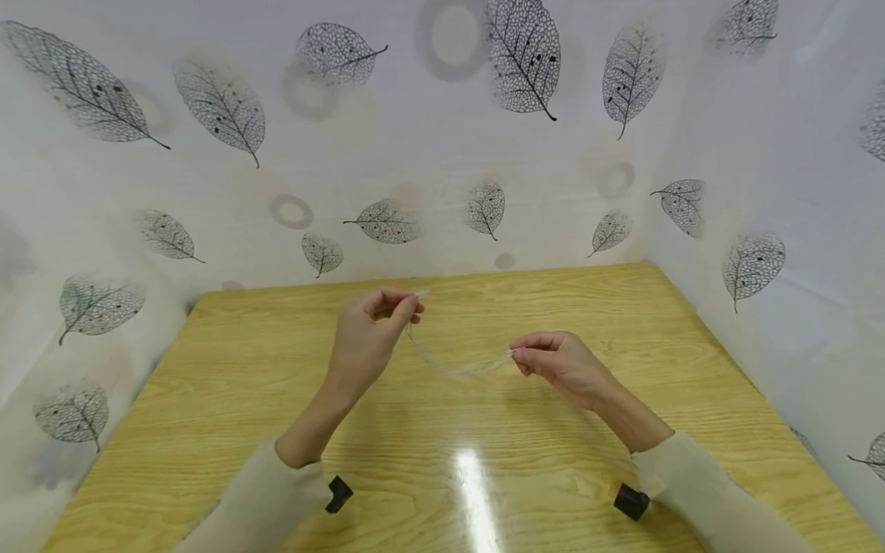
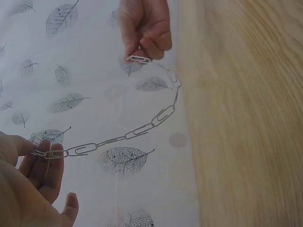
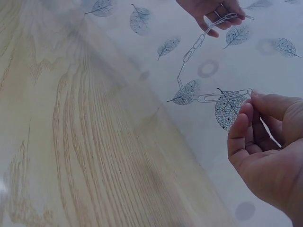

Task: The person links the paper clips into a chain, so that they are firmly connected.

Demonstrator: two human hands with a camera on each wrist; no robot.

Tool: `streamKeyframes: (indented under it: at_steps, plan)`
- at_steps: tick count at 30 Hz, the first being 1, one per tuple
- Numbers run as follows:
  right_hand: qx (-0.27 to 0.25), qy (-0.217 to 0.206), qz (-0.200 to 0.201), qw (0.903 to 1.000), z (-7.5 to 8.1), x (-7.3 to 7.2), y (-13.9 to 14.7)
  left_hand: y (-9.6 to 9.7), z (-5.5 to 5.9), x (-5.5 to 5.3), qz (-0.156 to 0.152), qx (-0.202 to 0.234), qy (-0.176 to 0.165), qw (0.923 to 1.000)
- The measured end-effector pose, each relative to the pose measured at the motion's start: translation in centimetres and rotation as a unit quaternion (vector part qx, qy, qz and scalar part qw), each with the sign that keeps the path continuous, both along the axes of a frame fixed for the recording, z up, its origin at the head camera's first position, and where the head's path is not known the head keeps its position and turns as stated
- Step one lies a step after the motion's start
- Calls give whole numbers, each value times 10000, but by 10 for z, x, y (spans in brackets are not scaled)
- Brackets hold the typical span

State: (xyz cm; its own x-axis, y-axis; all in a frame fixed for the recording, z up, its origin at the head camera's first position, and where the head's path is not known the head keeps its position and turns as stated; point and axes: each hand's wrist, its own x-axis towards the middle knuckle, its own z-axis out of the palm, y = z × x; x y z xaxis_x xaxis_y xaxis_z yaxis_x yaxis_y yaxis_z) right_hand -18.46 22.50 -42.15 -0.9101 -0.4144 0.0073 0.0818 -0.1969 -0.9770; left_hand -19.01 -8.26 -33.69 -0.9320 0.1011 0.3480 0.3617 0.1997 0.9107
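Observation:
A chain of several linked silver paper clips (image 1: 462, 373) (image 2: 139, 132) (image 3: 191, 51) hangs in a slack curve between the two hands, above the table. Its left end is pinched between thumb and fingers of my left hand (image 1: 366, 338) (image 2: 28, 182), with a short bit of clip showing past the fingertips. My right hand (image 1: 563, 367) (image 3: 272, 146) pinches the other end by its last clip, a little lower and nearer to me in the head view. The chain's middle dips below both hands and touches neither of them.
Beneath the hands lies a wood-grain table (image 1: 429, 438) with a bright glare streak at the front. A white leaf-printed sheet (image 1: 415, 146) stands along its back and both sides. Small black pieces (image 1: 339, 494) stick out by the cuffs of the light sleeves (image 1: 266, 495).

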Motion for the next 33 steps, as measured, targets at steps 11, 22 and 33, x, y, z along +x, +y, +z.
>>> streamKeyframes:
  at_steps: [11,22,33]
  plan:
    - [-160,174,72,9997,14,4,-10,10,-10,5,-228,-106,-153,9996]
    - [92,439,-247,9987,17,4,-16,16,-17,6,-303,-227,-211,9991]
    - [507,709,-606,9944,30,5,-24,22,-21,9,-535,-439,-195,9974]
